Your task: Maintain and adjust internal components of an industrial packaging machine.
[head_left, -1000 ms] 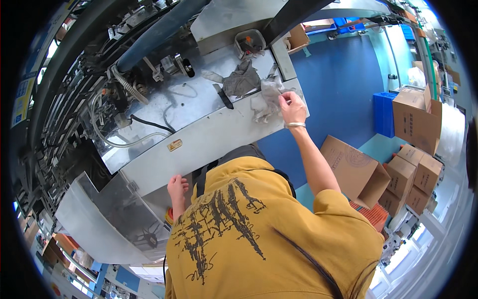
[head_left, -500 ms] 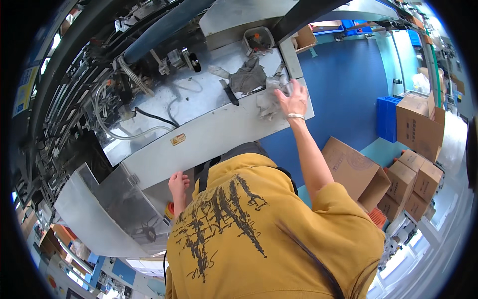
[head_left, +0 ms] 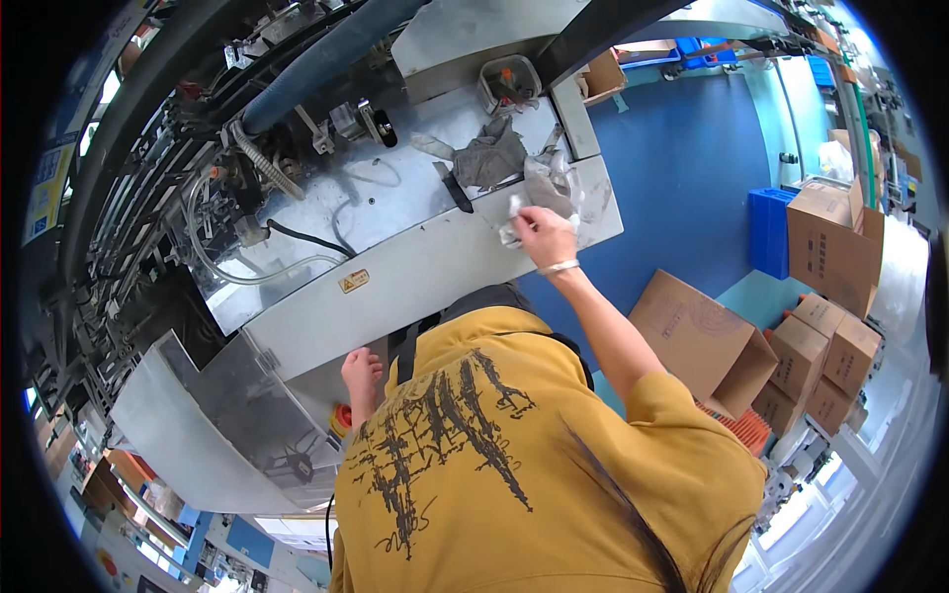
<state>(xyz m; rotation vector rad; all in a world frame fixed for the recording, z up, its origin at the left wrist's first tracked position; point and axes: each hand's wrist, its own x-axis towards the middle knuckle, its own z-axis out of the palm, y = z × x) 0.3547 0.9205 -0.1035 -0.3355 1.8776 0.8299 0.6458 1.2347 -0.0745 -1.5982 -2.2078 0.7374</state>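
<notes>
My right hand is closed in a pinch on a crumpled whitish rag, low over the front ledge of the metal machine bed. Just beyond the fingers lies a crumpled clear plastic bag with something greyish in it. A grey cloth is spread on the bed to the left of the bag, and a flat black strip lies beside it. My left hand hangs in front of the machine with its fingers curled in; nothing shows in it.
A clear tub with small items stands at the back of the bed. Hoses and machine parts fill the left side, above a clear hinged cover. Cardboard boxes and a blue crate stand at the right.
My right hand has moved left and toward me, from spread fingers over the plastic bag to a pinch on the whitish rag. The left hand has barely shifted.
</notes>
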